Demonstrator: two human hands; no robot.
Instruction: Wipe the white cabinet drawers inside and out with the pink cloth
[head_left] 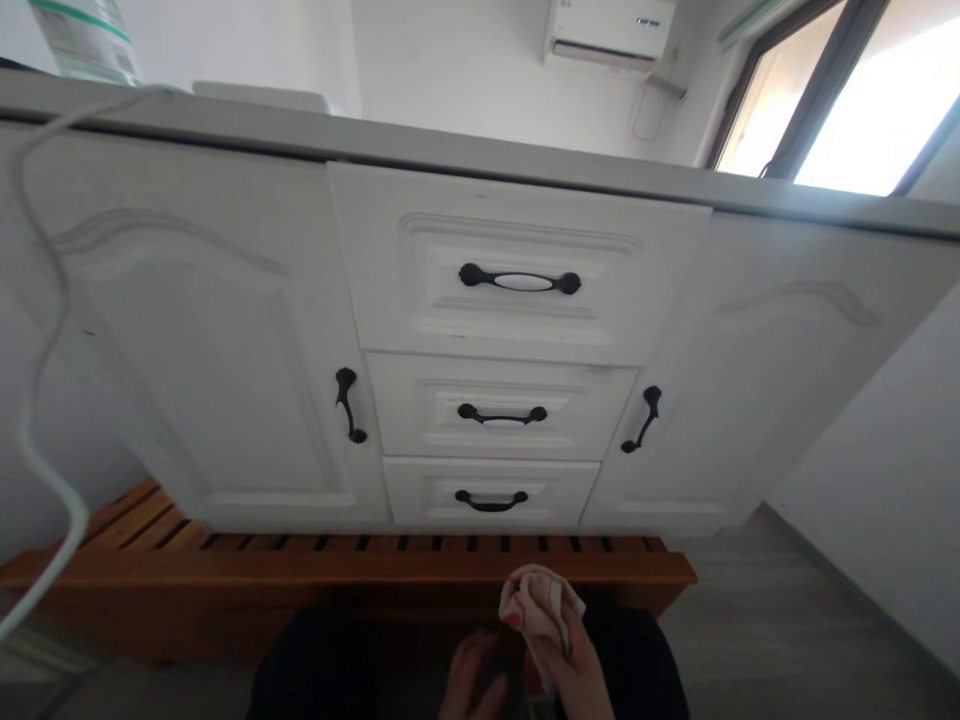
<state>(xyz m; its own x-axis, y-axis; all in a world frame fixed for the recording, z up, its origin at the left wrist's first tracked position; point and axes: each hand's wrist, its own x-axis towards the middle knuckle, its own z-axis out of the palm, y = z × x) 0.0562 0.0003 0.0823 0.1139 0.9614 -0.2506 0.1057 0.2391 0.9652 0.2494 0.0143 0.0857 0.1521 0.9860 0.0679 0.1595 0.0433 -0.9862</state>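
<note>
At the bottom of the head view, my right hand [576,668] is closed around a bunched cloth [534,605], pale pink and cream with red patches. A red part hangs below the bunch, dim and hard to make out. Just to the left is my left hand [472,678], its fingers apart and slightly curled, with nothing visible in them. It is close to the cloth but apart from it. Both hands are low, above my dark-clothed legs and in front of a white cabinet's bottom drawer [491,478].
Black handles stick out from the upper drawer [517,325], the left door [225,390] and the right door [742,400]. A slatted wooden bench [300,568] runs along the cabinet's foot. At left hangs a white cable [64,300]. A clear container [90,40] stands on the countertop [450,150].
</note>
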